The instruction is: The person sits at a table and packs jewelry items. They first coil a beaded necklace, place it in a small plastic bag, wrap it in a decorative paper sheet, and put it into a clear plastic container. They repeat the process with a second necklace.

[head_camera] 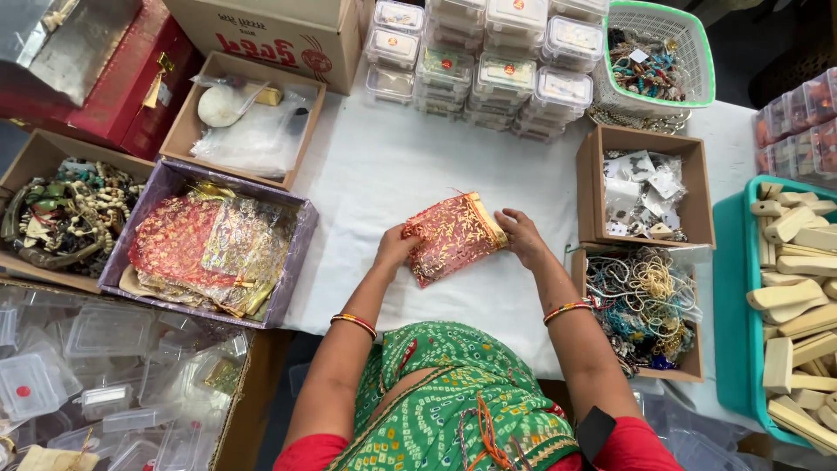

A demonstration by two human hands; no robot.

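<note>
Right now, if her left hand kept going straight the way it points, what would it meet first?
The left hand points toward the table's far right, and its fingers already touch the red and gold pouch. Past the pouch lies the right hand, though depth is unclear.

place: jewellery packing workshop | evidence: cardboard boxes of beads (65, 214), stacked clear plastic cases (488, 65), organza pouches (209, 249)

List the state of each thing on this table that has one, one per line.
Red-and-gold pouch: held in both hands, above the cloth.
Left hand: gripping the pouch's left edge.
Right hand: gripping its right edge.
Purple box: open, full of pouches.
Clear lidded boxes: closed, stacked.
Green basket: holding beaded jewellery.
</note>
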